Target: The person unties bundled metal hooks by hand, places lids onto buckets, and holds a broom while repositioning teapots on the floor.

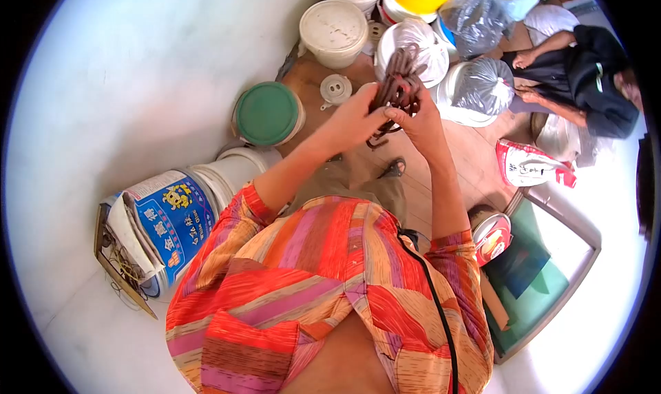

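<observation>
Both my hands are raised in front of me around a bundle of dark brown, thin curved pieces (pixel 403 74), some with hooked ends; their exact kind I cannot make out. My left hand (pixel 361 115) grips the bundle from the left side, fingers partly behind it. From the right, my right hand (pixel 421 124) closes on it with the thumb across the front. Several pieces stick up above the hands and a few ends hang below. A small reddish spot shows in the middle of the bundle.
A green-lidded bucket (pixel 268 113), a white-lidded bucket (pixel 334 32) and a small round lid (pixel 336 89) stand ahead. Bag-covered buckets (pixel 482 87) are beyond my hands. At right are a seated person (pixel 585 77), a red-white sack (pixel 530 164) and a framed green panel (pixel 551 277); a blue-labelled bucket (pixel 175 218) lies left.
</observation>
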### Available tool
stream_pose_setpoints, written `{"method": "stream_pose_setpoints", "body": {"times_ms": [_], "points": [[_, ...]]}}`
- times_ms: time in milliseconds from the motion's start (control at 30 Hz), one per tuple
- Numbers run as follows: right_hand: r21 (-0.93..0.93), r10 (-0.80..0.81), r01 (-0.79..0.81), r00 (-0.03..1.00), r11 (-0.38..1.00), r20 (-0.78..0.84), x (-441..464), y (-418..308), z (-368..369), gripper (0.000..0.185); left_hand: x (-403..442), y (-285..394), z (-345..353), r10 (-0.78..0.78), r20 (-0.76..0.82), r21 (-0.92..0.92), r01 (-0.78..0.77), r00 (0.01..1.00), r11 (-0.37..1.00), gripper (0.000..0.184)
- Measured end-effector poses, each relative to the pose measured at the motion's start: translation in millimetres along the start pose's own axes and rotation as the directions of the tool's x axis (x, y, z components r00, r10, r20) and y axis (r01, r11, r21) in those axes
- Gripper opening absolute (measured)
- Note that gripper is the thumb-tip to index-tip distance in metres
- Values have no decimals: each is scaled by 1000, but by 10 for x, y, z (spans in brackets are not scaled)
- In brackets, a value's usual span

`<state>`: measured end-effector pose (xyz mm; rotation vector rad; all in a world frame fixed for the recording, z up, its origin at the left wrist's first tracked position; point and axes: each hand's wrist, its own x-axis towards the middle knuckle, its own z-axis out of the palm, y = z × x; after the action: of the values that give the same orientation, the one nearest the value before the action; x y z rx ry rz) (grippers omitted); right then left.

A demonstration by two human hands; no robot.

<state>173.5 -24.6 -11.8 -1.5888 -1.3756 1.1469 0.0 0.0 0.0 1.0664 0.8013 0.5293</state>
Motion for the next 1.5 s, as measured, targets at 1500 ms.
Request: {"method": "stream_pose_setpoints", "body": {"times_ms": [1500], "points": [[808, 229, 544, 777, 224, -587, -2390, 648, -1861, 30, 1077, 487, 2973, 355, 702, 200, -649, 618, 734, 21]]}}
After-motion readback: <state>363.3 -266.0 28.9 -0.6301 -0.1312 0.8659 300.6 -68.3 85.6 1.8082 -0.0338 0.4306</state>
